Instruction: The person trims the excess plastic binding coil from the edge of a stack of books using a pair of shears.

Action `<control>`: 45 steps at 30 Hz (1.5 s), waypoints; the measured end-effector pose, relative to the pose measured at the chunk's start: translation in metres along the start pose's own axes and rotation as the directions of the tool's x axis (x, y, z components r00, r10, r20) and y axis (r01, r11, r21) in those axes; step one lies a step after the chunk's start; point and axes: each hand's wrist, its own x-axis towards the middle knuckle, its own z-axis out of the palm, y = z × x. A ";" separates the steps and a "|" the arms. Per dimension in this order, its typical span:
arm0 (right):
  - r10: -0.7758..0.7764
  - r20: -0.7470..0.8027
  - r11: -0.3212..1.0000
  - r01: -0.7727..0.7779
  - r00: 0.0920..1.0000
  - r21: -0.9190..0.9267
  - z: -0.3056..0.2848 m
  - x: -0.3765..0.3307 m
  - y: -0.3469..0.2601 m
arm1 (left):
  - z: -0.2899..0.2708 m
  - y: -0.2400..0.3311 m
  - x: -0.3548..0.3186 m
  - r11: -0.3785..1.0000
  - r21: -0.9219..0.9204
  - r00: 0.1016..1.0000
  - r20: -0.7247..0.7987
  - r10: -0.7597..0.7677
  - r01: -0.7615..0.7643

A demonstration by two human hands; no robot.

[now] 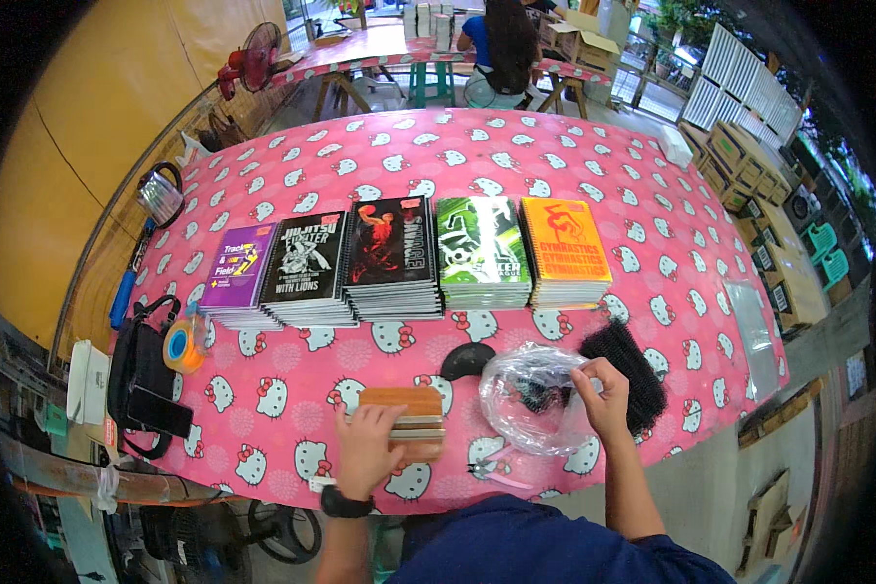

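Observation:
My left hand (363,453) lies with fingers stretched over the left end of a brown wooden block (420,397) with pale bands across it. My right hand (608,394) is closed, pinching the rim of a clear plastic bag (504,414). Some small dark pieces show through the bag, too blurred to name. Just right of my right hand lies a bundle of black binding coils (642,384). Pliers with pink handles (508,477) lie partly by the bag's near edge. A black curved piece (465,361) sits to the bag's upper left.
Across the table's middle stand several stacks of spiral notebooks, including purple (238,265), green (480,243) and orange (563,243) ones. At left are tape rolls (178,346), a black bag (141,365) and a phone (160,413). Farther off, a person (501,44) sits at another table.

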 end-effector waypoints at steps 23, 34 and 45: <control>0.109 -0.006 0.988 -0.109 0.994 -0.111 -0.032 -0.089 -0.026 | 0.010 -0.045 0.335 0.999 0.047 0.990 -0.142 0.012 -0.006; 0.350 -0.137 0.921 -0.367 0.927 -0.134 -0.042 -0.100 -0.038 | 0.062 -0.056 0.419 0.992 0.123 0.998 -0.051 0.044 -0.037; 0.336 0.018 0.938 -0.332 0.942 -0.099 0.008 -0.080 -0.037 | 0.072 -0.062 0.418 0.964 0.158 0.970 -0.084 0.230 -0.215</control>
